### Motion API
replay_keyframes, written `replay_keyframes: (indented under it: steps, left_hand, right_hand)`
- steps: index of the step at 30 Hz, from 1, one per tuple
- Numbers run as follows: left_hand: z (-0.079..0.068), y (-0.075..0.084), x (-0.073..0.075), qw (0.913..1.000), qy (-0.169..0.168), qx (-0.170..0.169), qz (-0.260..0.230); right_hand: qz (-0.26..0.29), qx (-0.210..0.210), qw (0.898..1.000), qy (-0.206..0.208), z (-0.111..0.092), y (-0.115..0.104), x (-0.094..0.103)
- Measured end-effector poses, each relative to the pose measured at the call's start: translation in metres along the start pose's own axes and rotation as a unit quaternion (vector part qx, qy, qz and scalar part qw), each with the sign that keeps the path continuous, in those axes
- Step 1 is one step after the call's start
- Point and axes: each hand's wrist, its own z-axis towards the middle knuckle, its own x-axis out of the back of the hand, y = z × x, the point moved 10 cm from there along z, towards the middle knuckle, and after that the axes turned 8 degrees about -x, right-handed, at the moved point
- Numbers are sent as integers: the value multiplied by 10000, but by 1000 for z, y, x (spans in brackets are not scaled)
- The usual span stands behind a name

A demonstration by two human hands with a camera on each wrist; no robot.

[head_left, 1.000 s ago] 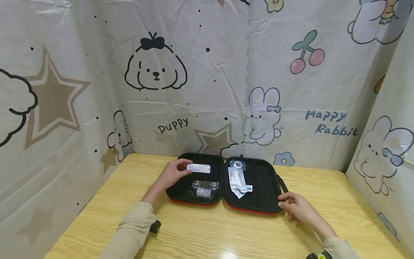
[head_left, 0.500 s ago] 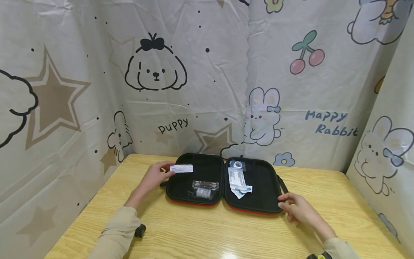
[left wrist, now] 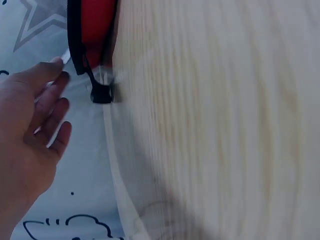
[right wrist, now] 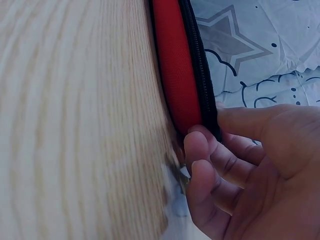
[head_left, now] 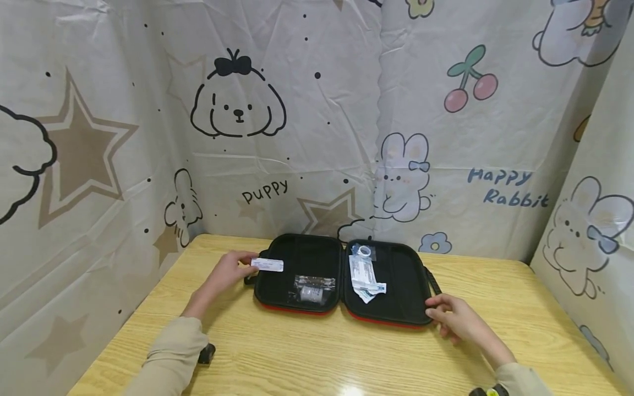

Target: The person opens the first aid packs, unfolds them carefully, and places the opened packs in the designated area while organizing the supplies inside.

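Note:
A black zip case with red outer sides lies unfolded on the table. Between thumb and fingers, my left hand pinches one end of a narrow white printed packet, held over the case's left edge. Only a sliver of that packet shows in the left wrist view. At the near right corner, my right hand grips the case rim, thumb on the zip edge and fingers against the red side. Inside the left half sits a clear plastic bag; the right half holds white packets and a white ring-shaped roll.
The case stands on a wooden table, near a patterned cloth backdrop that also rises at both sides. A black strap sticks out on the right; a dark tab hangs from the left side.
My left hand has moved left with the white packet, from over the case's left half to its left edge, then slightly lower in view. The right hand stays on the case corner.

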Motion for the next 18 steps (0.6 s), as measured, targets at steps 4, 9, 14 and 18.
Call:
replay_keyframes:
  steps: [4,9,14,18]
  left_hand:
    - [6,5,-13,9991,-240,-197,305]
    - [11,16,-18,9930,-205,-430,1079]
    - [17,33,-24,9832,-164,-628,1706]
    - [20,43,-34,9767,-185,-740,2006]
  right_hand:
    - [-6,-29,10000,67,-2,0,2]
    - [-43,-77,9999,106,-1,2,3]
    - [-22,-42,10000,84,-1,2,3]
    - [7,-33,10000,75,-1,1,2]
